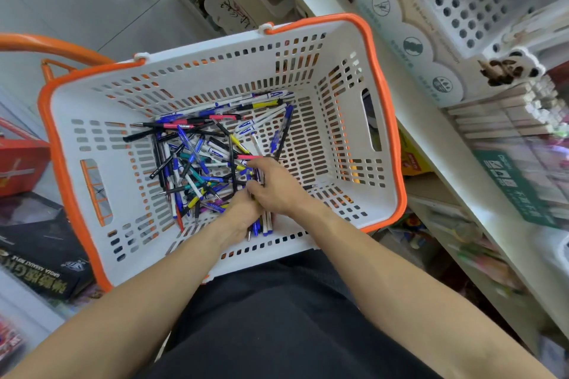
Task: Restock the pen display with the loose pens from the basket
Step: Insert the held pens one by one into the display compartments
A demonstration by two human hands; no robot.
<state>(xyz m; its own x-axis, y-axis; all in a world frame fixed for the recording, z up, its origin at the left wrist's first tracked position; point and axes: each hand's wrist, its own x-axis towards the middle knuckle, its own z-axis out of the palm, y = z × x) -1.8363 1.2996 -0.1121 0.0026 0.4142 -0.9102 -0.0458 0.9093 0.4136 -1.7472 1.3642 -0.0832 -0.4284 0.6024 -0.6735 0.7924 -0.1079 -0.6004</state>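
Observation:
A white slotted basket (pixel 338 49) with an orange rim stands in front of me, and its floor holds a loose pile of pens (pixel 197 160) in blue, black, pink, yellow and teal. Both hands are down inside it at the pile's near right edge. My left hand (pixel 243 212) is closed around a bunch of pens (pixel 261 226) whose ends stick out toward me. My right hand (pixel 277 188) touches it from the right, its fingers curled over pens at the pile's edge. The white perforated pen display (pixel 468 6) stands on the shelf at the upper right.
A white shelf unit (pixel 446 148) runs along the right with boxed stationery and a panda-topped item (pixel 511 68). At the left lie a red box (pixel 18 163) and a black box (pixel 40 243). The basket's orange handle (pixel 52 43) arcs to the left.

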